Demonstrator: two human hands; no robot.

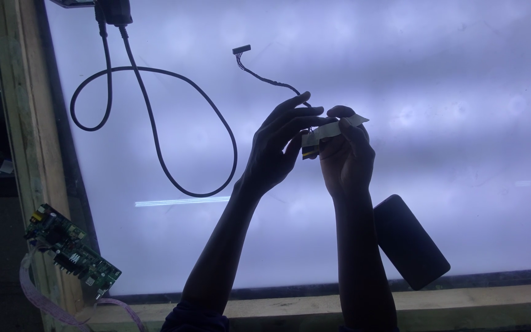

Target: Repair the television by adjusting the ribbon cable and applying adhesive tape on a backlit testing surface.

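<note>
Both grips are closed on one small part: right hand [346, 154] pinches a white strip [337, 128]; left hand [278, 144] holds the thin wire [271, 82] at its junction. Step in hand appears to be joining them over the lit panel [462, 92]; next move likely calls for fine alignment.

Green circuit board [72, 253] — black cable [155, 132], black phone [410, 241], white glowing panel [462, 92].
</note>
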